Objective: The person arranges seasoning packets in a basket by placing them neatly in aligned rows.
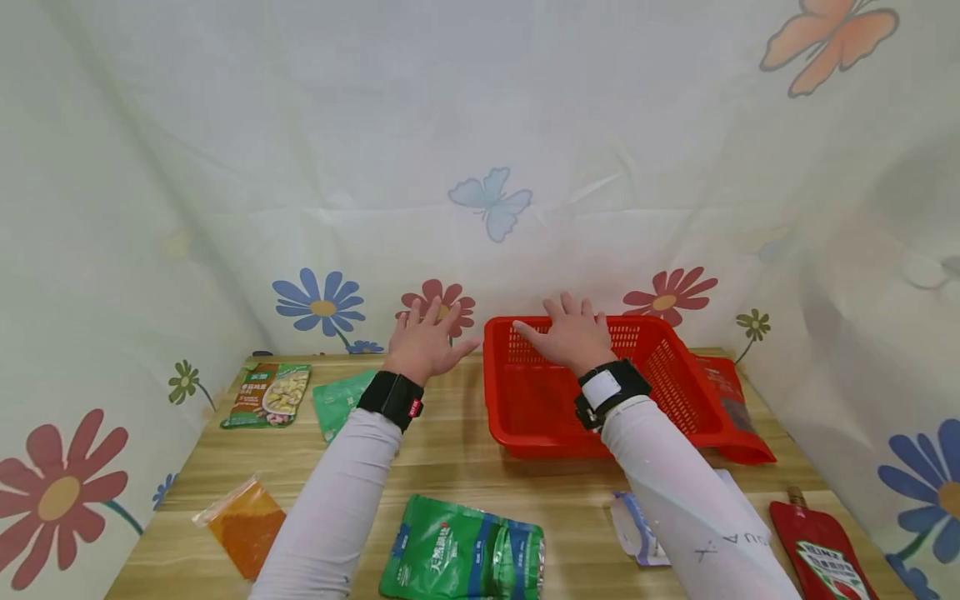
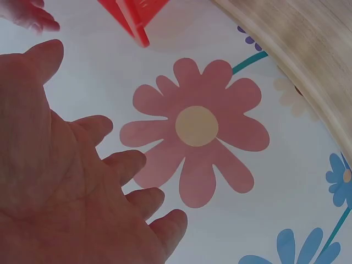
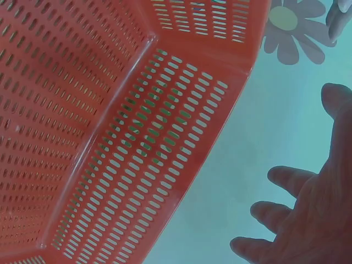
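Both hands reach forward with fingers spread and hold nothing. In the head view my left hand (image 1: 422,343) is raised left of the red plastic basket (image 1: 517,446), in front of the flowered backdrop. The left wrist view shows the left palm (image 2: 71,181) with its fingers apart, and a corner of the basket (image 2: 132,19) beyond. My right hand (image 1: 573,337) is above the basket's interior near its far rim. In the right wrist view, the right hand (image 3: 313,214) appears beside the slotted basket wall (image 3: 148,132), with a gap between. No contents show in the basket.
Around lie a brown-green food pouch (image 1: 266,396), a green packet (image 1: 341,402), an orange-filled bag (image 1: 247,525), a green pouch (image 1: 442,550), a purple-white item (image 1: 637,529) partly under the right arm, a red packet (image 1: 731,400) and a Heinz ketchup pouch (image 1: 821,550). Backdrop sheets (image 1: 337,150) enclose the table.
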The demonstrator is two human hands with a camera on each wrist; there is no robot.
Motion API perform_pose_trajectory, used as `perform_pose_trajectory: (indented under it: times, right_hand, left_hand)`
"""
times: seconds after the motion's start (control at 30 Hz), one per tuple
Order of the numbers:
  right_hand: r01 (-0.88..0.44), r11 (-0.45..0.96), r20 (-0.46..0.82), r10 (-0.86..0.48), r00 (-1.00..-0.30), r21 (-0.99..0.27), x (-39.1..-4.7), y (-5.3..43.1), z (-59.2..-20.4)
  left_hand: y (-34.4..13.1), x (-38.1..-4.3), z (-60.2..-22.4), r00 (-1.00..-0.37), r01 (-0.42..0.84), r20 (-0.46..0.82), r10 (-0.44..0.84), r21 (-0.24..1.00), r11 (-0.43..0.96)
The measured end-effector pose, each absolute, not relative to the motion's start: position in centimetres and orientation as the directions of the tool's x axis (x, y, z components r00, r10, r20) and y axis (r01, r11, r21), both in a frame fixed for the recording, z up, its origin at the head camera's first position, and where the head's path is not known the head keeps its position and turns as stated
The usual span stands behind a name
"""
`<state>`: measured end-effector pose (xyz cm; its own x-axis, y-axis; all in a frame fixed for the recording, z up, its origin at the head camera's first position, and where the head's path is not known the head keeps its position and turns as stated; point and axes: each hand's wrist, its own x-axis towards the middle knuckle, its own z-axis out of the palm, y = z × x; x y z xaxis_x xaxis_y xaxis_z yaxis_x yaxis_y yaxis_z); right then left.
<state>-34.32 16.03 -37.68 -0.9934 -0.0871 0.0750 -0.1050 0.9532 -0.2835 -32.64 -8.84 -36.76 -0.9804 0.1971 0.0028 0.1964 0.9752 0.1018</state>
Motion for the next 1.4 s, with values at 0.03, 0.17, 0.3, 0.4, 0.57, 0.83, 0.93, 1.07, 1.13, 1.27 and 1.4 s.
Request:
perform_pose_trajectory:
  times: [0.03, 0.17, 0.3, 0.4, 0.57, 0.83, 0.93, 1.07, 1.13, 1.27, 1.4]
  right_hand:
    - [-0.105, 0.953, 0.077, -0.086, -0.993, -0.286, -34.3, 16.1, -37.7]
    - [-0.107, 0.949, 0.085, -0.085, -0.993, -0.297, -34.3, 16.3, -37.6]
    - [-0.109, 0.944, 0.094, -0.084, -0.992, -0.312, -34.2, 16.7, -37.5]
    - [-0.116, 0.943, 0.107, -0.087, -0.99, -0.311, -34.1, 17.2, -37.3]
    - [-0.115, 0.922, 0.096, -0.085, -0.992, -0.37, -33.6, 18.5, -37.0]
    - [-0.061, 0.922, 0.021, -0.057, -0.998, -0.383, -32.0, 20.8, -36.8]
    - [-0.044, 0.932, 0.002, -0.046, -0.999, -0.359, -31.2, 21.9, -36.6]
    - [-0.039, 0.939, 0.002, -0.041, -0.999, -0.343, -30.4, 23.3, -36.5]
    - [-0.037, 0.931, -0.01, -0.043, -0.999, -0.363, -29.9, 24.1, -36.5]
    - [-0.011, 0.916, -0.05, -0.033, -0.998, -0.401, -28.6, 26.5, -36.6]
    - [0.023, 0.919, -0.054, 0.002, -0.999, -0.393, -27.4, 29.4, -36.3]
  left_hand:
    - [-8.8, -32.7, -36.8, -0.98, 0.196, 0.004, 0.197, 0.099, 0.975]
    - [-8.6, -32.5, -36.8, -0.982, 0.189, 0.015, 0.189, 0.101, 0.977]
    - [-8.3, -32.2, -37.1, -0.981, 0.194, 0.024, 0.192, 0.117, 0.974]
    - [-8.1, -32.1, -37.5, -0.976, 0.217, 0.032, 0.215, 0.114, 0.969]
    - [-7.6, -31.4, -38.2, -0.97, 0.245, 0.033, 0.243, 0.169, 0.955]
    - [-6.5, -28.6, -39.0, -0.972, 0.225, 0.01, 0.236, 0.34, 0.913]
    - [-6.0, -27.5, -39.3, -0.98, 0.188, 0.013, 0.2, 0.396, 0.899]
    - [-5.8, -26.5, -40.0, -0.985, 0.162, 0.02, 0.174, 0.474, 0.866]
    - [-5.8, -26.2, -40.5, -0.985, 0.15, 0.005, 0.171, 0.503, 0.851]
    - [-6.0, -25.7, -42.0, -0.983, 0.109, -0.057, 0.174, 0.583, 0.805]
    - [-6.1, -25.2, -43.4, -0.974, 0.065, -0.107, 0.202, 0.716, 0.695]
